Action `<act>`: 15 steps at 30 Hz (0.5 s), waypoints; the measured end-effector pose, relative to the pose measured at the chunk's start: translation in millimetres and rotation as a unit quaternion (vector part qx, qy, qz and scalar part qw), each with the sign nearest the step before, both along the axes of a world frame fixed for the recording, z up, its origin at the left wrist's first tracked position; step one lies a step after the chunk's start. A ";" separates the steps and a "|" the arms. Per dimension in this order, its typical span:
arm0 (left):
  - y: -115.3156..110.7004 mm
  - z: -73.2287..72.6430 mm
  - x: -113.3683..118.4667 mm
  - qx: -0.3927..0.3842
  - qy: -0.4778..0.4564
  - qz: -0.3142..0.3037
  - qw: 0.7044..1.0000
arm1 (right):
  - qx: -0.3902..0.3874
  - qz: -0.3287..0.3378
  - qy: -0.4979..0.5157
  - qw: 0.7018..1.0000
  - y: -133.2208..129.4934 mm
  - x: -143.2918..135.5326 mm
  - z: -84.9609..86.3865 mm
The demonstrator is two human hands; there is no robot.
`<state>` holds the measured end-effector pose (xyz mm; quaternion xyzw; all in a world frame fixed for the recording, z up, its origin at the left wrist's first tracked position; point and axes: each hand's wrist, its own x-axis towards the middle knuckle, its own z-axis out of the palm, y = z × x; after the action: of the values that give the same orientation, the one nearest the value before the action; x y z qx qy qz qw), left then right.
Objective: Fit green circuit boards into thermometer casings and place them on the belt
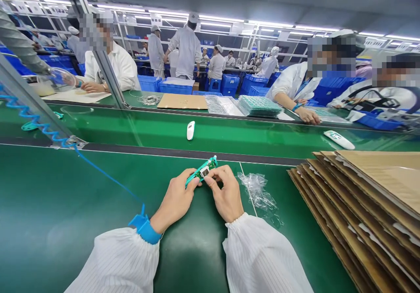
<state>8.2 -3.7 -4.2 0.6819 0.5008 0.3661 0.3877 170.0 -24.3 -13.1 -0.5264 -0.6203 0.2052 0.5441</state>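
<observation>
A slim teal housing with a green circuit board (212, 162) is held up over the green bench, tilted up to the right. My left hand (177, 197) grips its lower left end between thumb and fingers. On the board sits a small display with a white frame (204, 172). My right hand (227, 193) is closed, with thumb and forefinger pinched at the right edge of that display; the exact contact is partly hidden by the fingers. A blue wrist strap (147, 229) with a coiled cord is on my left wrist.
Crumpled clear plastic film (257, 190) lies right of my hands, beside a stack of cardboard sheets (367, 197). Beyond the bench edge, a green belt (154, 129) carries a white handheld device (190, 130) and another white shell (339, 140). Co-workers sit across it. A metal post (36, 105) stands left.
</observation>
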 end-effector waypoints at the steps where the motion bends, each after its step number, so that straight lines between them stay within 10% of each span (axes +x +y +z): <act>1: 1.7 -0.5 -0.6 0.006 0.010 0.025 1.000 | 0.002 0.023 -0.005 1.000 -2.1 -4.0 1.3; 6: 10.5 -3.3 -5.8 -0.005 0.007 0.067 0.998 | -0.016 0.033 0.032 0.999 -5.0 -5.2 8.0; 15: 12.5 0.2 -5.7 -0.002 0.059 0.095 0.994 | -0.137 -0.270 -0.302 0.904 -12.9 71.1 -1.1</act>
<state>2.6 8.8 -4.0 0.6512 0.5858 0.3592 0.3222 241.1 -37.2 -14.2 -0.7801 -0.5545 -0.0358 0.2877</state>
